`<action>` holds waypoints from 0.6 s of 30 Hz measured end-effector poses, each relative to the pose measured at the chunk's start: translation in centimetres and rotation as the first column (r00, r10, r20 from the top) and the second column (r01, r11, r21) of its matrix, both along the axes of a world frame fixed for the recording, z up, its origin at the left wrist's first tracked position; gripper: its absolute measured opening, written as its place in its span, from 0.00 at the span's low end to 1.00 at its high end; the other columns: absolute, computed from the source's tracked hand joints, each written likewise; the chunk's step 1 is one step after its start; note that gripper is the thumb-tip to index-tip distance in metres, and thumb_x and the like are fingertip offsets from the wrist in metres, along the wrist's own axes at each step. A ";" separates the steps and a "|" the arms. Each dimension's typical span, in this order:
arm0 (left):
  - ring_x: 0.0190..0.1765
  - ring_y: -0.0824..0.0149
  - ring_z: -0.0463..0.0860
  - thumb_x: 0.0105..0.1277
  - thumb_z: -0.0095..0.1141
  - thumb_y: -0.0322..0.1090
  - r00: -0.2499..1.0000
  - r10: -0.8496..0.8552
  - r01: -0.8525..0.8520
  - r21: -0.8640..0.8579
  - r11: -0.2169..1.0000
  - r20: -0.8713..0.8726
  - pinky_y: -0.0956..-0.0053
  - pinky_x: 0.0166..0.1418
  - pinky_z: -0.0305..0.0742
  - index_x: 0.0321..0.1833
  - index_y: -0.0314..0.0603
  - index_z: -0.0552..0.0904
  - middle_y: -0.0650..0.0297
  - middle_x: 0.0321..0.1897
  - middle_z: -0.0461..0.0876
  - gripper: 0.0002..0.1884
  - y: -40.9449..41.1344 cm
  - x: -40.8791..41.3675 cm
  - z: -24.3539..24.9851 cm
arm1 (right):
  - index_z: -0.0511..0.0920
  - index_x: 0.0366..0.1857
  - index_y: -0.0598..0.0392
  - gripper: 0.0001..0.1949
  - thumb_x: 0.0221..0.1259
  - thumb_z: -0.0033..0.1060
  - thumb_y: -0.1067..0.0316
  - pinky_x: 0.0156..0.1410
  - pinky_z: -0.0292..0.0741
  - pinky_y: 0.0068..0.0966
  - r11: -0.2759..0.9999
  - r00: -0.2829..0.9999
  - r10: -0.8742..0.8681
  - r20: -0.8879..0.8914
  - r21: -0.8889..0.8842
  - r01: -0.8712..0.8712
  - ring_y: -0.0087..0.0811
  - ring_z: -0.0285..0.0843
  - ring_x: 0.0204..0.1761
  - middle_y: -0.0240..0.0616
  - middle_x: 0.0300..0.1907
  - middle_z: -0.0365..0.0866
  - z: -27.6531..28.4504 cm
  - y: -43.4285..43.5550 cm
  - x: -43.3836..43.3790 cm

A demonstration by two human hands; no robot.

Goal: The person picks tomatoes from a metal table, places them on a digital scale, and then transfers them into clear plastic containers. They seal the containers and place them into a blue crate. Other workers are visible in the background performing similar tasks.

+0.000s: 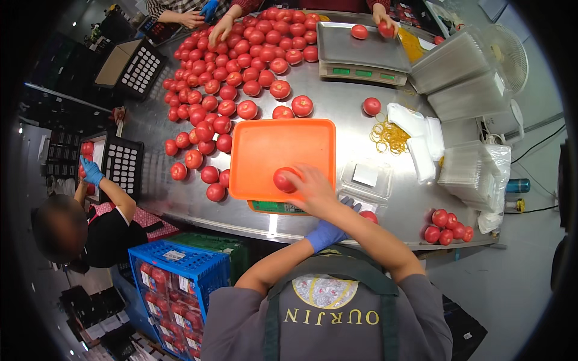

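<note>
My bare right hand [311,187] is blurred, its fingers around a red tomato [285,180] at the near right part of an orange plastic tray [282,140]. Under the tray's near edge shows a small scale with a green display [265,206]. My left hand [328,233], in a blue glove, is partly covered by my right forearm. Its fingertips reach the near side of a clear plastic clamshell box [381,182], lid folded back with a white label on it. One tomato [369,217] lies by the box's near part. Whether the left fingers grip the box is hidden.
A large heap of tomatoes [244,60] covers the far left of the steel table [253,223]. Beyond stands a weighing scale [361,49], where a person's hand [384,20] holds a tomato. Rubber bands [390,135] and stacked clear boxes [469,173] lie right. A co-worker's gloved hand [91,171] is left.
</note>
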State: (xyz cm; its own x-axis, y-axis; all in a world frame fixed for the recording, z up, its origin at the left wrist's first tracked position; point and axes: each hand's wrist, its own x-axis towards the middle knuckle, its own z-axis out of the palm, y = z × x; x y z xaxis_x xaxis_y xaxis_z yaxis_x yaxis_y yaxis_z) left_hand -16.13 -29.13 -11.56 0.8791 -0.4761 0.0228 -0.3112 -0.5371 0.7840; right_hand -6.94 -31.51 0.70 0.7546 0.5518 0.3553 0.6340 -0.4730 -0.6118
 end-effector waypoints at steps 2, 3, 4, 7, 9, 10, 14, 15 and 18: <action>0.73 0.48 0.60 0.71 0.42 0.52 0.960 -0.187 0.102 0.359 0.928 0.210 0.54 0.76 0.51 0.73 0.41 0.62 0.49 0.70 0.63 0.32 0.7 0.2 2.2 | 0.68 0.62 0.52 0.34 0.46 0.72 0.62 0.62 0.69 0.43 0.995 0.999 0.018 -0.037 -0.093 -0.021 0.50 0.68 0.61 0.48 0.60 0.68 -3.9 2.6 1.4; 0.72 0.48 0.61 0.71 0.42 0.51 0.964 -0.168 0.091 0.337 0.937 0.208 0.54 0.76 0.51 0.72 0.41 0.62 0.50 0.69 0.63 0.31 1.0 0.2 2.5 | 0.68 0.62 0.51 0.33 0.47 0.72 0.62 0.62 0.70 0.43 0.999 0.996 0.012 -0.091 -0.030 -0.015 0.49 0.69 0.60 0.48 0.59 0.69 -3.8 2.6 1.2; 0.72 0.48 0.61 0.71 0.42 0.51 0.967 -0.151 0.081 0.315 0.946 0.205 0.54 0.76 0.51 0.72 0.41 0.62 0.50 0.69 0.64 0.31 1.3 0.2 2.8 | 0.69 0.61 0.51 0.32 0.48 0.71 0.63 0.62 0.70 0.42 0.999 0.990 0.007 -0.143 0.032 -0.003 0.49 0.69 0.60 0.48 0.58 0.70 -3.5 2.3 0.8; 0.71 0.50 0.63 0.69 0.47 0.49 0.997 0.050 -0.058 -0.143 0.988 -0.063 0.56 0.75 0.53 0.73 0.41 0.61 0.51 0.67 0.66 0.32 1.2 -0.6 0.2 | 0.69 0.59 0.54 0.33 0.47 0.74 0.61 0.56 0.76 0.36 0.963 0.946 -0.142 -0.292 0.180 0.200 0.46 0.78 0.52 0.48 0.52 0.76 -1.9 -0.7 -2.7; 0.73 0.52 0.61 0.65 0.53 0.49 0.921 0.106 -0.238 -0.325 0.915 -0.375 0.58 0.74 0.56 0.73 0.40 0.60 0.51 0.67 0.65 0.36 0.9 -1.3 -1.7 | 0.68 0.58 0.55 0.33 0.47 0.76 0.59 0.54 0.78 0.36 0.903 0.826 -0.244 -0.509 0.192 0.385 0.45 0.81 0.49 0.48 0.49 0.79 -1.9 -4.7 -5.8; 0.74 0.53 0.60 0.62 0.57 0.49 0.916 0.118 -0.212 -0.212 0.954 -0.385 0.59 0.73 0.58 0.73 0.39 0.60 0.51 0.68 0.64 0.39 0.8 -0.8 -0.3 | 0.69 0.58 0.56 0.35 0.45 0.77 0.56 0.55 0.77 0.37 0.840 0.734 -0.320 -0.598 0.179 0.512 0.46 0.81 0.50 0.51 0.49 0.78 -2.1 -6.6 -7.0; 0.78 0.56 0.54 0.54 0.65 0.51 0.999 0.023 -0.006 0.399 0.917 -0.037 0.60 0.72 0.61 0.71 0.33 0.61 0.47 0.73 0.58 0.45 0.1 1.5 3.2 | 0.69 0.57 0.58 0.33 0.50 0.75 0.53 0.56 0.77 0.35 0.715 0.569 -0.565 -0.598 -0.011 0.699 0.44 0.82 0.49 0.51 0.48 0.81 -8.0 -12.6 -9.3; 0.77 0.56 0.54 0.53 0.65 0.52 0.999 0.024 -0.004 0.414 0.910 -0.041 0.60 0.72 0.61 0.71 0.34 0.62 0.47 0.73 0.58 0.46 0.1 1.8 3.0 | 0.70 0.57 0.59 0.33 0.51 0.74 0.52 0.57 0.76 0.35 0.727 0.579 -0.601 -0.551 -0.076 0.682 0.44 0.82 0.50 0.51 0.48 0.81 -8.6 -13.3 -9.0; 0.76 0.55 0.57 0.49 0.67 0.57 0.999 0.027 -0.004 0.446 0.895 -0.045 0.60 0.71 0.63 0.70 0.38 0.65 0.48 0.72 0.61 0.47 0.1 2.4 2.4 | 0.71 0.58 0.61 0.33 0.53 0.72 0.50 0.58 0.75 0.35 0.749 0.533 -0.604 -0.592 -0.196 0.632 0.45 0.81 0.50 0.52 0.48 0.81 -8.9 -14.6 -8.6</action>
